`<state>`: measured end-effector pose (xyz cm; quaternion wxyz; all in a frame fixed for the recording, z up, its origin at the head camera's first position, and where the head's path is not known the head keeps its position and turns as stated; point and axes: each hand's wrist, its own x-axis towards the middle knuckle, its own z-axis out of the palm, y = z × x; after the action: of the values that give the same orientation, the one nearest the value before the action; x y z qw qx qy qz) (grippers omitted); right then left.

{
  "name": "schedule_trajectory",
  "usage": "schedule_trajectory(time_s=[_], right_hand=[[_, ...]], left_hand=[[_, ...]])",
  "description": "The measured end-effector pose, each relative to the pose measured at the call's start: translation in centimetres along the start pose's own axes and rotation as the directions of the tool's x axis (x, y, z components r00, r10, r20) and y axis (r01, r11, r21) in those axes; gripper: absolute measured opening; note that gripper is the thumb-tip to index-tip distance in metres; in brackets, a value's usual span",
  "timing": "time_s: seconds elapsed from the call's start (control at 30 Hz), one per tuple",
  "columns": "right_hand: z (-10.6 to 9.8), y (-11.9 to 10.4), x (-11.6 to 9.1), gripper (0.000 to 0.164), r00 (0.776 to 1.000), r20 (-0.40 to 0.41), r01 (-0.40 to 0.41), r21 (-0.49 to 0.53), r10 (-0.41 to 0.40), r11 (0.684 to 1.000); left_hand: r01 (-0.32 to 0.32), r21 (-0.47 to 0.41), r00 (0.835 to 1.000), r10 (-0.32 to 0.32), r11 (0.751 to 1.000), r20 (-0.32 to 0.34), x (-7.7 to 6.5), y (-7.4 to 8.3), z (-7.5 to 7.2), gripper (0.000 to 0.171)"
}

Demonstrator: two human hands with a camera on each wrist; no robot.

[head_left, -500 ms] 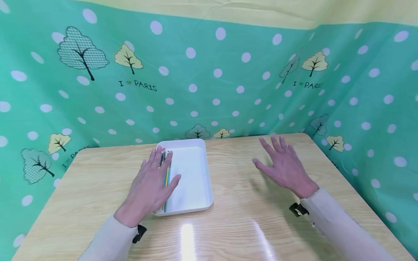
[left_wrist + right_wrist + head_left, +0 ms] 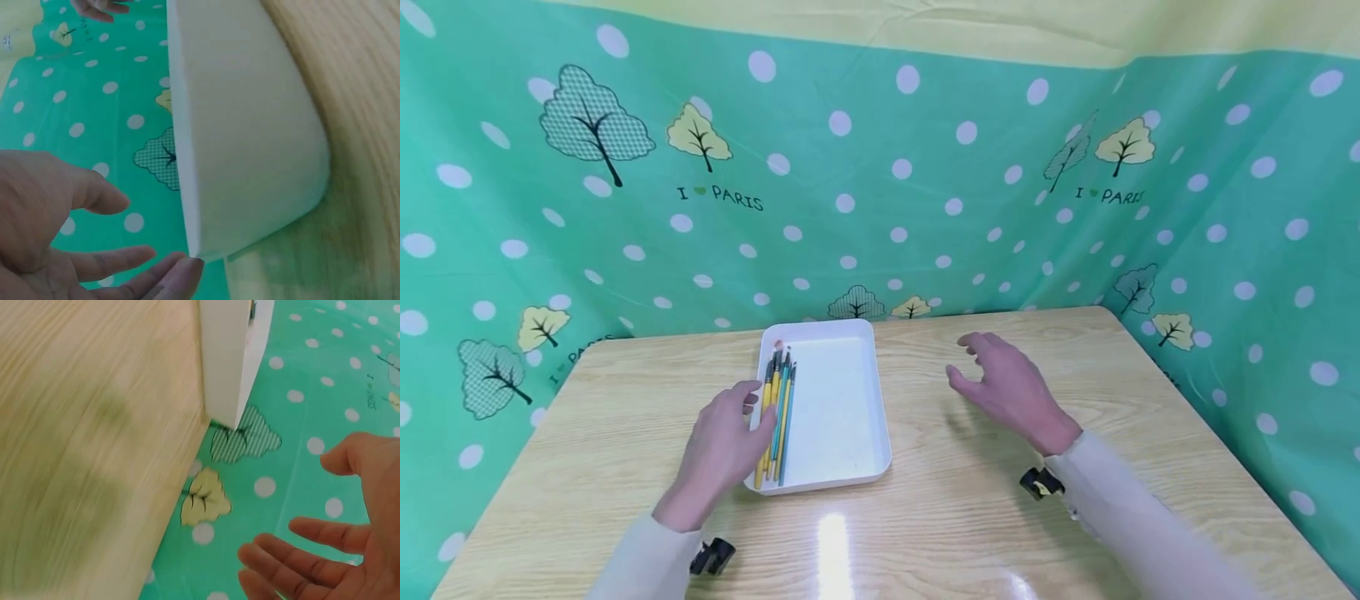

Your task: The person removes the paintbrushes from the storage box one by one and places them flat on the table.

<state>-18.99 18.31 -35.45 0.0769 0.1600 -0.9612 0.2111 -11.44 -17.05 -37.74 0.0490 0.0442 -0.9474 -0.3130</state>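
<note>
A white rectangular tray lies on the table, with several paintbrushes side by side along its left inside. Their handles are yellow and teal. My left hand hovers at the tray's left edge, fingers loosely bent, thumb over the brushes. In the left wrist view, the fingertips of the left hand come close to the tray's rim; whether they touch it I cannot tell. To the right of the tray, my right hand is above the table with relaxed, slightly bent fingers and holds nothing.
The wooden table reaches back to a green dotted curtain, which also runs along both sides. A black strap piece sits at the left wrist, another strap piece at the right.
My left hand has drawn back toward me and to the left, uncovering the brushes. The right hand has shifted left and a little nearer. Fingers of both hands went from spread to more bent.
</note>
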Motion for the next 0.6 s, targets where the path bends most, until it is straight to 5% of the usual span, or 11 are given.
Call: schedule_trajectory(time_s=[0.33, 0.6], right_hand=[[2.7, -3.5, 1.5, 0.036, 0.996, -0.011, 0.086, 0.133, -0.085, 0.987], [4.9, -5.9, 3.0, 0.031, 0.997, 0.044, 0.055, 0.236, -0.067, 0.970]], left_hand=[[0.119, -0.070, 0.993, -0.120, 0.990, 0.000, -0.8, -1.3, 0.3, 0.050], [0.188, -0.129, 0.982, -0.185, 0.974, 0.041, -1.5, -1.8, 0.5, 0.044]])
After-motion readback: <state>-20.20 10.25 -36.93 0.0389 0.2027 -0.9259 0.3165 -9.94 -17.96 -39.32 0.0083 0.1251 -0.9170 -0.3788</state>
